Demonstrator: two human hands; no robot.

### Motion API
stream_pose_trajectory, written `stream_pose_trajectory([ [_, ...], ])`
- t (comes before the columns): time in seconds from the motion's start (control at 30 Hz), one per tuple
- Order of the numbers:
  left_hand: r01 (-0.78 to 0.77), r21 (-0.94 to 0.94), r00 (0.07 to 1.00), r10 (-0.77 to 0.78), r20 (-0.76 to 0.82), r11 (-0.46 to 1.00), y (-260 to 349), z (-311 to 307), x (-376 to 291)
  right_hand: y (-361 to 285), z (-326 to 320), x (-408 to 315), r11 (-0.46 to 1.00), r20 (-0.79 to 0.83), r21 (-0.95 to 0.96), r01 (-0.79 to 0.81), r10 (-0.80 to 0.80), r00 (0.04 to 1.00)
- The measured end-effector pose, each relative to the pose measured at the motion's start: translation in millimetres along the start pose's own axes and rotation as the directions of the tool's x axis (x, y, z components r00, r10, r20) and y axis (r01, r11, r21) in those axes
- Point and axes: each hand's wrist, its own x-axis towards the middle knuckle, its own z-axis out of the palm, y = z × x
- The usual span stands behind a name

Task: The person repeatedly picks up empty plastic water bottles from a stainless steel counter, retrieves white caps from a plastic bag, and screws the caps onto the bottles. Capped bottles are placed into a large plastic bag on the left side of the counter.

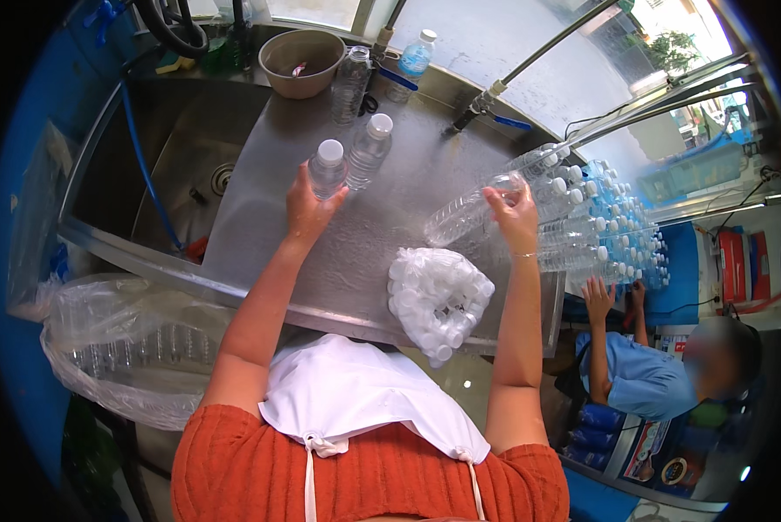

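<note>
My left hand grips a clear plastic bottle with a white cap on the steel counter. Another white-capped bottle stands right beside it. My right hand holds a clear plastic bottle near its top end; whether it is capped cannot be told. Between my forearms, a clear bag of white bottle caps lies at the counter's front edge. Many filled, white-capped bottles are grouped to the right of my right hand.
A steel sink with a blue hose is at left. Behind stand a beige bowl, an uncapped bottle, a labelled bottle and a blue-handled valve. A plastic bag of bottles sits lower left. A person in blue works at right.
</note>
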Motion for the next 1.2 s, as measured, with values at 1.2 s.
stream_pose_trajectory([
  [1.2,0.653,-0.181,-0.02,0.256,0.967,0.735,146,-4,-34,-60,-10,-84,0.632,0.154,0.205,0.747,-0.775,0.613],
])
